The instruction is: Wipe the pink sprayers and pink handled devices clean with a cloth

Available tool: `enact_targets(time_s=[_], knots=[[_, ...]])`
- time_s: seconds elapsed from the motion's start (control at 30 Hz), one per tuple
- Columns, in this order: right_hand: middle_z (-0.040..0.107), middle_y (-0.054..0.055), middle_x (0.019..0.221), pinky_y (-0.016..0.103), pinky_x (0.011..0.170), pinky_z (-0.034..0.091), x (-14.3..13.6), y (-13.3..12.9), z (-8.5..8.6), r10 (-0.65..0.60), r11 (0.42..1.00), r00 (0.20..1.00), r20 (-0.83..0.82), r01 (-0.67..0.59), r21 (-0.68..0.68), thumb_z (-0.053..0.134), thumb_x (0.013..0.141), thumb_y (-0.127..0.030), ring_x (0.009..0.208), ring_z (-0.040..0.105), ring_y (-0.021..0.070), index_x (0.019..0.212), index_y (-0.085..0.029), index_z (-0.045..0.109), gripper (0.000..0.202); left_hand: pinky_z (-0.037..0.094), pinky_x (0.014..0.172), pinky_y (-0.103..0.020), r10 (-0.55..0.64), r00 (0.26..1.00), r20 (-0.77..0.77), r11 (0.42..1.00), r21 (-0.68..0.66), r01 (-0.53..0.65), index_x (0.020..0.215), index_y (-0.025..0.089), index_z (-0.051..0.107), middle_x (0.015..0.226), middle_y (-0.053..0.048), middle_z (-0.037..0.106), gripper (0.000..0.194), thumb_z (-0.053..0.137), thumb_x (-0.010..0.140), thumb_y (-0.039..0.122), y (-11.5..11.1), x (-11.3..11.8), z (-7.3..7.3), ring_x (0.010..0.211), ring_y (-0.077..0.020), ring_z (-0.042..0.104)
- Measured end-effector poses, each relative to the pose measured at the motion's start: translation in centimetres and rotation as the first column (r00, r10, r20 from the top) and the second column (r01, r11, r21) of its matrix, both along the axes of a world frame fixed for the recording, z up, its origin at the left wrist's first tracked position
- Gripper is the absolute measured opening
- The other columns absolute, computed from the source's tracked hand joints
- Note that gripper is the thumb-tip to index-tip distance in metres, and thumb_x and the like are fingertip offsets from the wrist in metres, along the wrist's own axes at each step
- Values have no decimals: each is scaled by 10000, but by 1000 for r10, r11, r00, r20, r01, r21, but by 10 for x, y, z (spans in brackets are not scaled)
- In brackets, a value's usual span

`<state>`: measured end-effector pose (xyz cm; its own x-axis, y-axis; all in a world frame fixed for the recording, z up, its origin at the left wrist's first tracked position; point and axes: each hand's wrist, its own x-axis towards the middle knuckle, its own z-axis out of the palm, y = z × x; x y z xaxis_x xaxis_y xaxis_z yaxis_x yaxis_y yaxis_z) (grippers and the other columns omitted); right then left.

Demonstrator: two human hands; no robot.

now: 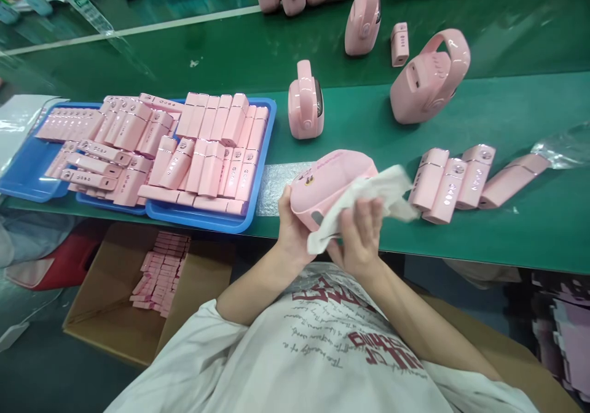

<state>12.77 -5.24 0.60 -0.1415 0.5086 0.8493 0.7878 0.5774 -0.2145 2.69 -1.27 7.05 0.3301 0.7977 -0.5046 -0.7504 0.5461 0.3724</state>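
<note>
A pink rounded device (334,176) with a small printed picture on its face is tilted above the front edge of the green bench. My left hand (292,232) grips its left end, fingers wrapped around it. In my right hand (362,238) is a white cloth (353,201), pressed against the device's lower side; the cloth's right end is blurred. The cloth covers part of the device. Just behind it stands a pink handled device (305,102). To the right, several pink rectangular blocks (428,179) stand or lean together.
Blue trays (262,173) full of pink blocks sit on the left of the bench (516,112). More pink handled devices (428,84) stand at the back. Below left is a cardboard box (106,302) with pink pieces. Clear plastic (566,145) lies at the right.
</note>
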Motion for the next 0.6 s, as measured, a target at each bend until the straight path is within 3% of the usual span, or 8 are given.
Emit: enact_targets(time_s=[0.1, 0.17, 0.23, 0.3, 0.37, 0.43, 0.53, 0.6], knots=[[-57, 41, 1643, 535, 1237, 112, 0, 0, 3, -5, 994, 983, -181, -16, -110, 342, 1007, -335, 1527, -35, 254, 1582, -137, 36, 682, 437, 1095, -434, 4, 1000, 9, 998, 70, -5, 1324, 179, 544, 1261, -91, 675, 668, 396, 898, 672, 0, 3, -4, 1292, -300, 552], [43, 80, 1651, 577, 1209, 197, -2, -4, 7, -12, 961, 937, -348, -85, -262, 368, 1004, -374, 1526, 53, 292, 1587, -190, 44, 692, 493, 1016, -433, -64, 998, 15, 996, 65, 63, 1311, 203, 543, 1218, -86, 692, 680, 455, 857, 700, -2, 2, -11, 1238, -305, 590], [302, 109, 1594, 510, 1188, 319, -5, -10, 12, -50, 891, 823, -566, -220, -398, 386, 1005, -377, 1498, 235, 278, 1574, -239, 181, 620, 544, 889, -400, -161, 986, 34, 987, 16, 161, 1259, 217, 567, 1147, -85, 713, 690, 515, 799, 729, -5, -1, -19, 1159, -310, 632], [531, 95, 1438, 415, 1148, 411, -6, -15, 16, -87, 814, 657, -749, -387, -433, 383, 1010, -393, 1417, 413, 241, 1492, -270, 382, 498, 553, 736, -330, -234, 970, 71, 971, -41, 237, 1142, 226, 615, 1048, -73, 729, 633, 573, 751, 721, -6, -4, -24, 1025, -288, 680], [652, 82, 1269, 372, 1101, 469, -5, -17, 18, -97, 758, 506, -857, -521, -393, 412, 997, -443, 1302, 546, 230, 1369, -274, 530, 425, 515, 597, -263, -251, 962, 104, 962, -84, 260, 997, 223, 643, 929, -54, 729, 515, 600, 744, 670, -6, -6, -26, 842, -232, 697], [712, 73, 1105, 376, 1068, 503, -3, -17, 20, -112, 713, 410, -905, -602, -361, 425, 985, -490, 1182, 631, 230, 1251, -271, 617, 395, 459, 494, -221, -252, 960, 125, 957, -115, 266, 888, 206, 647, 817, -53, 712, 427, 591, 764, 610, -4, -8, -26, 685, -183, 663], [730, 80, 1012, 429, 1071, 506, -1, -17, 25, -145, 676, 397, -906, -630, -384, 403, 975, -544, 1165, 638, 257, 1244, -266, 625, 447, 342, 377, -183, -249, 958, 143, 952, -148, 269, 775, 168, 629, 628, -57, 629, 365, 558, 813, 523, -3, -8, -26, 511, -129, 560], [707, 100, 1126, 465, 1114, 463, -2, -18, 28, -133, 654, 481, -867, -615, -441, 384, 966, -577, 1280, 560, 285, 1355, -264, 551, 526, 268, 333, -180, -260, 955, 144, 948, -148, 281, 686, 165, 580, 497, -24, 510, 377, 531, 850, 501, -3, -8, -28, 411, -96, 446]])
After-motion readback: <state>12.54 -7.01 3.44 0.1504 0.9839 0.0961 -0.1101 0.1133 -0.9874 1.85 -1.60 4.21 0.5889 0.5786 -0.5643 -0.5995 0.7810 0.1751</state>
